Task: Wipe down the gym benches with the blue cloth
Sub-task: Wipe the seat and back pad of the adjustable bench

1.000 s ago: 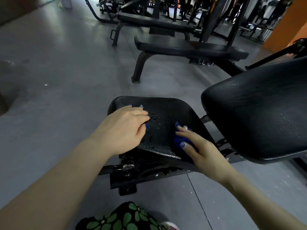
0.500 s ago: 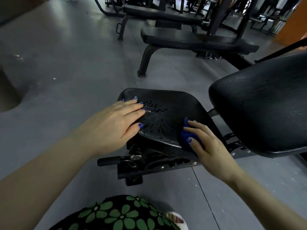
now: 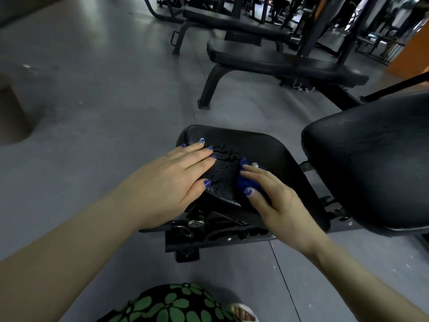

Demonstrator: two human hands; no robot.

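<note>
Wiping a wet bench seat (image 3: 260, 145) with a blue cloth (image 3: 243, 180).

Head view: the right hand (image 3: 276, 201) presses the bunched cloth onto the seat, fingers curled over it; the left hand (image 3: 171, 180) lies flat on the seat's left edge, fingers straight and together. The backrest (image 3: 371, 163) stands just right; two flat benches (image 3: 285, 66) stand beyond on the grey floor (image 3: 92, 112).

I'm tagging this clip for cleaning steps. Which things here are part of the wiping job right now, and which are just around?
In the job:
blue cloth, under the right hand
seat pad, wet with droplets
left hand, flat on the seat pad
back pad

Just around:
flat benches behind
grey floor
</note>
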